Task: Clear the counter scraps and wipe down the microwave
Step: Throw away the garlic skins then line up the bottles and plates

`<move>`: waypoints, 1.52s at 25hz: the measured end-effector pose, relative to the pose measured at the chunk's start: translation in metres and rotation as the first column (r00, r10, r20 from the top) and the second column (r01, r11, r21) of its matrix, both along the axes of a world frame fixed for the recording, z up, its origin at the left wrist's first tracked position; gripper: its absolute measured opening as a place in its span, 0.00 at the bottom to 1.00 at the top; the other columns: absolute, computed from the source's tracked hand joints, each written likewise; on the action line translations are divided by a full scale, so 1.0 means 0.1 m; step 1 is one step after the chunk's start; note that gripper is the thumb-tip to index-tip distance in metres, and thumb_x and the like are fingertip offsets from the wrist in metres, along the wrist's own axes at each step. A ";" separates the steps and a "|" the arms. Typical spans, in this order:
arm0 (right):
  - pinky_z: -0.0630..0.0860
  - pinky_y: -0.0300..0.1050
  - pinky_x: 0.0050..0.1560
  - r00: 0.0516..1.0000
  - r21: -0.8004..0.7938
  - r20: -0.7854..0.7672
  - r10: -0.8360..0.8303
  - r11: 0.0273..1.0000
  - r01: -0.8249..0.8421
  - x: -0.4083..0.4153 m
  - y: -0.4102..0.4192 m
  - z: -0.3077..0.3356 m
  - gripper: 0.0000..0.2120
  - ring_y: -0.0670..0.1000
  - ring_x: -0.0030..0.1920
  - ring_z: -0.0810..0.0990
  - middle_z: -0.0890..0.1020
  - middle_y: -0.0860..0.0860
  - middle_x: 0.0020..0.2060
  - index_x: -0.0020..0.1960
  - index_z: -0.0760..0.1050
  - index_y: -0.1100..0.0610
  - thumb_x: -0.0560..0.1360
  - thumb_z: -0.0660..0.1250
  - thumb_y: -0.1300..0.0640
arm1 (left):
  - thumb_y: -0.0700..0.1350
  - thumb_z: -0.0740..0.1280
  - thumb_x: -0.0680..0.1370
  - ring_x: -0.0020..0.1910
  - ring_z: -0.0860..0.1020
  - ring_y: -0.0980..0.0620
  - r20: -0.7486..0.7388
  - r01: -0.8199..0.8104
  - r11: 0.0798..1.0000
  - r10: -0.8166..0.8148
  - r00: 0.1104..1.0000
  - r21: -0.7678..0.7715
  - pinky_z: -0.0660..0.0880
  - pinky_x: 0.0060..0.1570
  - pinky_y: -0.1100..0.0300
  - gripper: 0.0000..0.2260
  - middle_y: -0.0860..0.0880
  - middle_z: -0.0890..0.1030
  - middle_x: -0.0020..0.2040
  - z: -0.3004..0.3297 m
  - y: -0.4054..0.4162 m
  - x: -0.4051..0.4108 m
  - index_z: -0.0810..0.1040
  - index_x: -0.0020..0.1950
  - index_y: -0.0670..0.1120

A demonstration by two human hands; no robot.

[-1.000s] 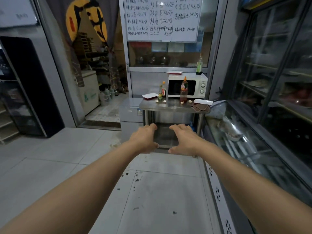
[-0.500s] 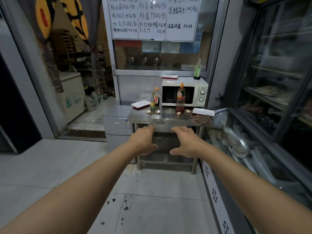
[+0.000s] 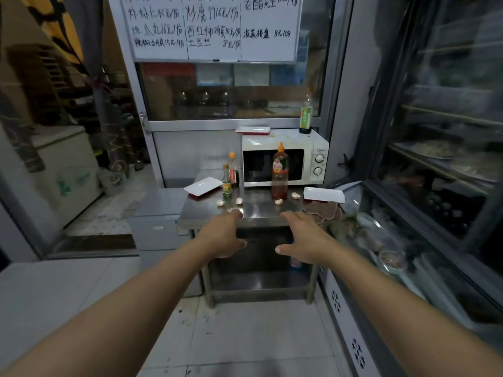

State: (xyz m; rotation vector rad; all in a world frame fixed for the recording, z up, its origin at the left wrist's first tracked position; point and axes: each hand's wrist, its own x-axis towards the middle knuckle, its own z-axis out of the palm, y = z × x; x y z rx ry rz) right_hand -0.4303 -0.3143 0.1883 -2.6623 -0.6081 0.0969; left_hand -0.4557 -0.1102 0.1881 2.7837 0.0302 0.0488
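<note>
1. Head view, hands: bare left hand (image 3: 223,236) and bare right hand (image 3: 304,240) reach out in front, side by side but apart. Both are wide, with loose fingers, and hold nothing. They hang in the air in front of the table.
2. Head view, table: shiny steel table (image 3: 261,208) stands against the wall. Four small pale garlic-like scraps (image 3: 278,201) lie apart on its top.
3. Head view, microwave: white microwave with a dark door (image 3: 284,159) sits at the back of the table, door closed. A flat white and red tray (image 3: 252,130) and a tall green bottle (image 3: 306,115) rest on its top.
4. Head view, bottles: tall red sauce bottle with an orange cap (image 3: 279,172) stands right in front of the microwave door. Two small dark bottles (image 3: 229,176) stand just left of the microwave.
5. Head view, other things: a white flat plate (image 3: 202,185) lies at the left back corner. Another white flat tray (image 3: 324,194) lies at the right edge, on a brown cloth (image 3: 324,210) that hangs over the front edge.
</note>
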 end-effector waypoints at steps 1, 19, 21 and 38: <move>0.63 0.54 0.70 1.000 0.004 -0.002 -0.003 1.000 0.003 0.20 0.01 -0.02 0.38 0.56 0.73 0.58 0.60 0.54 0.73 0.75 0.54 0.52 0.72 0.70 0.47 | 0.50 0.72 0.71 0.62 0.74 0.47 -0.001 -0.008 1.000 0.008 1.000 -0.005 0.74 0.59 0.53 0.29 0.46 0.72 0.67 -0.03 0.02 0.19 0.64 0.69 0.50; 0.67 0.45 0.59 0.997 0.069 -0.074 0.031 0.997 -0.026 3.54 -0.35 -0.54 0.32 0.54 0.65 0.68 0.69 0.53 0.67 0.69 0.64 0.54 0.69 0.72 0.47 | 0.49 0.71 0.73 0.67 0.70 0.46 -0.112 -0.065 0.998 0.062 0.992 -0.026 0.69 0.65 0.51 0.30 0.44 0.71 0.69 -0.49 -0.33 3.23 0.63 0.72 0.47; 0.67 0.45 0.61 0.997 0.064 -0.076 0.009 0.998 -0.004 3.80 -0.35 -0.66 0.33 0.54 0.66 0.69 0.69 0.53 0.67 0.69 0.64 0.53 0.69 0.72 0.47 | 0.49 0.71 0.73 0.67 0.70 0.46 -0.119 -0.032 0.999 0.029 0.992 -0.019 0.69 0.66 0.53 0.30 0.45 0.70 0.70 -0.60 -0.32 3.53 0.62 0.72 0.47; 0.69 0.48 0.60 0.945 0.018 -0.194 -0.265 0.962 0.274 5.27 -0.29 -1.79 0.30 0.58 0.62 0.70 0.73 0.58 0.63 0.69 0.64 0.57 0.71 0.70 0.52 | 0.53 0.70 0.73 0.63 0.72 0.46 -0.244 0.116 0.991 -0.128 0.961 -0.061 0.71 0.61 0.53 0.30 0.45 0.72 0.67 -1.77 -0.18 5.34 0.64 0.70 0.47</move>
